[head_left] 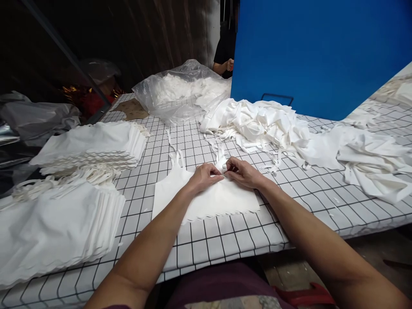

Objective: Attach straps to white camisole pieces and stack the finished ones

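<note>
A white camisole-style top (pixel 206 199) with thin straps and a scalloped hem lies flat on the checked tablecloth (pixel 212 244) in front of me. My left hand (pixel 207 176) pinches its upper edge near the middle, thumb and fingers together. Close beside it, my right hand (pixel 240 171) is closed at the base of the right strap, pinching the fabric next to a small white tag-like piece (pixel 224 166). The left strap (pixel 176 159) lies loose on the cloth, its end stretching away from me.
Two stacks of white tops, a near one (pixel 54 227) and a far one (pixel 90 143), stand at the left. A heap of white garments (pixel 257 122) spreads across the back and right. Behind are a clear plastic bag (pixel 183 86), a blue panel (pixel 315 56) and another person's hand (pixel 229 65).
</note>
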Available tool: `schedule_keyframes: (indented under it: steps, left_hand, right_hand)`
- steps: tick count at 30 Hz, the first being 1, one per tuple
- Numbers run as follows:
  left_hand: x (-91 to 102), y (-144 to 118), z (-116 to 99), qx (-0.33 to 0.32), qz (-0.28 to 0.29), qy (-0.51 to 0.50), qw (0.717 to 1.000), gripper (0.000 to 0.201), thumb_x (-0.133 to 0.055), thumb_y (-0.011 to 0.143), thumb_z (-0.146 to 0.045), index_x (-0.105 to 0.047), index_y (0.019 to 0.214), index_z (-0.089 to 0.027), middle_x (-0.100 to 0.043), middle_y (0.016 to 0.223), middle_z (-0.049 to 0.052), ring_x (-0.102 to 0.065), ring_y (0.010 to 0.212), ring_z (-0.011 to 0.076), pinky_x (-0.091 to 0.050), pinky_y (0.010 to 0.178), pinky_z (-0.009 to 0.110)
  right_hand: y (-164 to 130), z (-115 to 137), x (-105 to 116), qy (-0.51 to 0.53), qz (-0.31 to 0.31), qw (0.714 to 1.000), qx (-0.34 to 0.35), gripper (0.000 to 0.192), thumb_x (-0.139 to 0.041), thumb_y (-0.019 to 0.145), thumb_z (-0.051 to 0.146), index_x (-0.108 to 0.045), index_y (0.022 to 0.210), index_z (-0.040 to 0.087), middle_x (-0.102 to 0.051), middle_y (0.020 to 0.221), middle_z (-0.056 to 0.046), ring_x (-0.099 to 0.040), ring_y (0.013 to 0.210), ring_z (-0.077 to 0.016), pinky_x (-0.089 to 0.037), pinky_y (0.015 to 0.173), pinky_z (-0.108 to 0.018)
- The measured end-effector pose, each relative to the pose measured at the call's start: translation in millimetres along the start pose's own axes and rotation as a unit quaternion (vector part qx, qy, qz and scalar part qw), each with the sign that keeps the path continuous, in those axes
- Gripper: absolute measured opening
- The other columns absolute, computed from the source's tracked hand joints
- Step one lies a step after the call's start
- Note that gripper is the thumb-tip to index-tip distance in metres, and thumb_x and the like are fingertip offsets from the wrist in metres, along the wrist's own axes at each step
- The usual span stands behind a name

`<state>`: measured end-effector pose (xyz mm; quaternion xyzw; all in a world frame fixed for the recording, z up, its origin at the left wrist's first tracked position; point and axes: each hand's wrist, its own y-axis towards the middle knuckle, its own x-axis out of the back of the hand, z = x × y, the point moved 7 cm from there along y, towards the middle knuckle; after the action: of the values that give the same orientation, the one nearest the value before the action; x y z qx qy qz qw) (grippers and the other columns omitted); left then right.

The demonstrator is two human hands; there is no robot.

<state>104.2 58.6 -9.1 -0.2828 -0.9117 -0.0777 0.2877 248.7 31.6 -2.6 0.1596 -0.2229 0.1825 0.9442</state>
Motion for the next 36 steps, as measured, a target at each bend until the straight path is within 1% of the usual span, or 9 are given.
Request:
schedule_keyframes:
  steps: [6,12,17,21,27,29,32,34,36]
  left_hand:
    - [-0.3,1,0,-0.002,0.003,0.007,1.000,0.015,-0.069,0.079,-0.034,-0.071,0.078,-0.020,-0.070,0.093,0.004,-0.064,0.087,0.0202,-0.052,0.080,0.032]
    - [-0.8,1,1,-0.005,-0.003,0.016,1.000,0.015,-0.068,0.080,-0.035,-0.070,0.078,-0.020,-0.070,0.091,0.004,-0.064,0.085,0.0205,-0.052,0.078,0.033]
    - [-1.3,1,-2,-0.016,-0.003,0.040,0.999,0.013,-0.067,0.081,-0.034,-0.069,0.077,-0.021,-0.069,0.091,0.003,-0.063,0.086,0.0211,-0.050,0.076,0.033]
    - [-0.8,3,-2,-0.016,-0.007,0.060,0.998,0.016,-0.068,0.080,-0.033,-0.068,0.076,-0.018,-0.067,0.089,0.006,-0.062,0.085,0.0225,-0.049,0.074,0.034]
    - [-2.1,5,0,-0.021,-0.014,0.073,0.997,0.017,-0.067,0.077,-0.034,-0.064,0.071,-0.019,-0.066,0.084,0.004,-0.061,0.085,0.0224,-0.048,0.075,0.035]
    - [-1.6,5,0,-0.015,-0.021,0.072,0.997,0.018,-0.067,0.077,-0.036,-0.063,0.071,-0.019,-0.066,0.084,0.004,-0.061,0.083,0.0219,-0.049,0.074,0.034]
    - [-0.6,3,-2,0.000,-0.024,0.072,0.997,0.025,-0.065,0.078,-0.042,-0.061,0.070,-0.018,-0.064,0.079,0.004,-0.061,0.079,0.0215,-0.048,0.070,0.033]
    - [0.1,2,-3,0.014,-0.024,0.067,0.997,0.027,-0.064,0.077,-0.043,-0.061,0.068,-0.017,-0.065,0.076,0.004,-0.061,0.076,0.0214,-0.048,0.068,0.032]
    - [0.9,1,-4,0.019,-0.028,0.060,0.998,0.025,-0.066,0.076,-0.040,-0.061,0.065,-0.017,-0.066,0.075,0.004,-0.062,0.075,0.0210,-0.048,0.068,0.031]
  right_hand:
    - [-2,0,2,-0.011,0.013,1.000,-0.007,0.011,-0.058,0.087,0.027,-0.049,0.092,0.023,-0.055,0.077,0.001,-0.049,0.067,-0.0155,-0.042,0.063,-0.030]
    - [0,3,-1,-0.036,-0.004,0.999,-0.006,0.011,-0.056,0.087,0.026,-0.046,0.090,0.025,-0.057,0.078,0.000,-0.051,0.067,-0.0167,-0.042,0.064,-0.032]
    - [1,4,-5,-0.023,-0.040,0.999,-0.002,0.010,-0.057,0.087,0.026,-0.046,0.088,0.025,-0.058,0.080,-0.001,-0.052,0.069,-0.0166,-0.042,0.062,-0.031]
    - [3,6,-10,0.003,-0.074,0.997,0.018,0.012,-0.058,0.087,0.027,-0.047,0.084,0.023,-0.056,0.079,0.000,-0.052,0.068,-0.0152,-0.042,0.060,-0.029]
    - [3,0,-11,0.032,-0.119,0.992,0.000,0.024,-0.064,0.086,0.032,-0.043,0.076,0.022,-0.053,0.075,0.001,-0.048,0.066,-0.0138,-0.039,0.059,-0.029]
    - [2,-2,-11,0.042,-0.122,0.992,-0.017,0.024,-0.064,0.086,0.035,-0.045,0.079,0.022,-0.052,0.077,0.001,-0.048,0.067,-0.0136,-0.040,0.060,-0.029]
    - [3,-1,-14,0.089,-0.088,0.992,-0.034,0.021,-0.063,0.089,0.037,-0.050,0.094,0.022,-0.055,0.092,-0.001,-0.054,0.077,-0.0147,-0.045,0.070,-0.030]
    - [3,0,-17,0.149,-0.067,0.986,-0.045,0.025,-0.066,0.088,0.038,-0.051,0.103,0.023,-0.055,0.101,-0.003,-0.056,0.088,-0.0158,-0.047,0.078,-0.031]
    - [2,-1,-19,0.208,-0.062,0.974,-0.063,0.033,-0.071,0.085,0.038,-0.051,0.108,0.025,-0.054,0.099,-0.002,-0.056,0.091,-0.0156,-0.046,0.079,-0.030]
